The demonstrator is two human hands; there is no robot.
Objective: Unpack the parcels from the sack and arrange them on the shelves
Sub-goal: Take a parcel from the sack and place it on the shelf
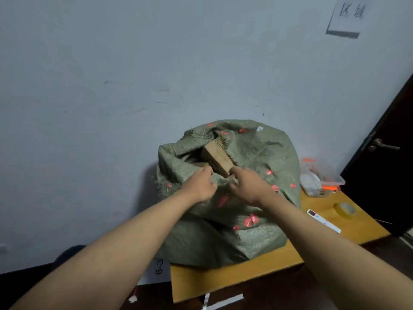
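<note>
we are just starting. our left hand and right hand each hold the green sack's open edge on the counter. a brown box pokes out; no shelves in sight.

A white paper sheet hanging just below the near left edge of the green woven sack carries the black characters "6-3", printed sideways. High on the pale wall, up and to the right of the sack, a white paper notice bears dark handwritten strokes too blurred to read.
</note>
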